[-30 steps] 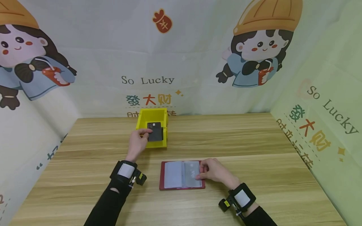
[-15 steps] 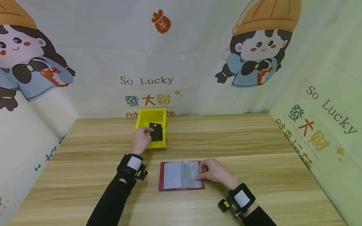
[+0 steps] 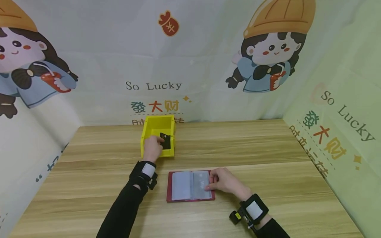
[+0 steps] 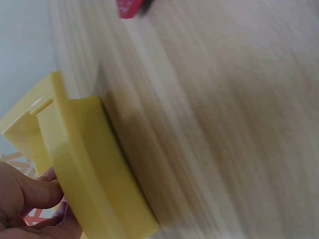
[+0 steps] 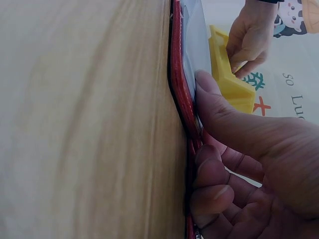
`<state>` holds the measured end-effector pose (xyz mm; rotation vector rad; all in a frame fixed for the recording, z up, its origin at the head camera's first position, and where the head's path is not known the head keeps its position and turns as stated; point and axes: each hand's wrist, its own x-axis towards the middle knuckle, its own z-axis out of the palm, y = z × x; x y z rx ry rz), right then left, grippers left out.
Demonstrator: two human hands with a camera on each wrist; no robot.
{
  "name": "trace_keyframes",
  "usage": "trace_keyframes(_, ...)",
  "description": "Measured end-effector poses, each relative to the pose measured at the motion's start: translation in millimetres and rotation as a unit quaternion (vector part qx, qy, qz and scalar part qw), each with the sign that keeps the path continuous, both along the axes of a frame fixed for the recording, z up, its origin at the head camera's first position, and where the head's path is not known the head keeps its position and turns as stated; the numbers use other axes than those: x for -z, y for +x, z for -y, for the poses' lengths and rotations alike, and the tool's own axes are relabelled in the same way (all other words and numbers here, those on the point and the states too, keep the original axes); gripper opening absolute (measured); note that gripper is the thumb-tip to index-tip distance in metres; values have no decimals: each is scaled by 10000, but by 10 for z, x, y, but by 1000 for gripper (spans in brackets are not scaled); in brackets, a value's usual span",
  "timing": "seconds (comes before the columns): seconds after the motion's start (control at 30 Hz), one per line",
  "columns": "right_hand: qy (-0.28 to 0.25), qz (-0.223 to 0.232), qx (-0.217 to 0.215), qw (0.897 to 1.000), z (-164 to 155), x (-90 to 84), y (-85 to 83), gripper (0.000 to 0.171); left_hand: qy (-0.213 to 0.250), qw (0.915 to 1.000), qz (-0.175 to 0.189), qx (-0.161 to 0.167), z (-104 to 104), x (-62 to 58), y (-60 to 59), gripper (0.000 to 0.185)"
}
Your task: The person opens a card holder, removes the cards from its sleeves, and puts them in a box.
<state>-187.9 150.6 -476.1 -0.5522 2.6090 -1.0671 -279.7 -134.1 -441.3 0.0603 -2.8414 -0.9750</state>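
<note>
My left hand (image 3: 153, 147) reaches into a yellow bin (image 3: 159, 123) and pinches a dark card (image 3: 166, 142) near its upper left part. In the left wrist view thumb and fingers show behind the bin's wall, which hides the card. A red card holder (image 3: 169, 186) lies spread open on the table, with clear sleeves (image 3: 181, 185) on both sides and pale lettering under the right one. With the right hand (image 3: 227, 180) I grip its right edge. In the right wrist view the thumb lies on the sleeve and the other fingers curl by the red cover (image 5: 180, 74).
The bin stands near the back of the wooden table (image 3: 253, 145), beyond the card holder. A printed cloth (image 3: 208, 66) hangs behind the table and down both sides. Each wrist wears a black strap with a small camera (image 3: 235, 217).
My left hand has moved right and deeper into the bin, and the dark card has sunk lower with it. The right hand keeps its grip on the card holder.
</note>
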Motion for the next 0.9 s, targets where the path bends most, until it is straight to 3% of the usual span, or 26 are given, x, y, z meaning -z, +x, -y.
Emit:
trace_keyframes(0.2, -11, -69, -31, 10000, 4, 1, 2, 33, -543, 9980, 328, 65, -73, 22, 10, 32)
trace_keyframes(0.5, -21, -76, -21, 10000, 8, 7, 7, 33, -1431, 9868, 748, 86, -127, 28, 35, 25)
trace_keyframes(0.73, -29, 6, 2, 10000, 11, 8, 11, 33, -1700, 9848, 276, 237, -110, 102, 86, 31)
trace_keyframes(0.9, -17, -33, 15, 10000, 5, 8, 3, 33, -1041, 9937, -403, -7, -130, 145, 170, 34)
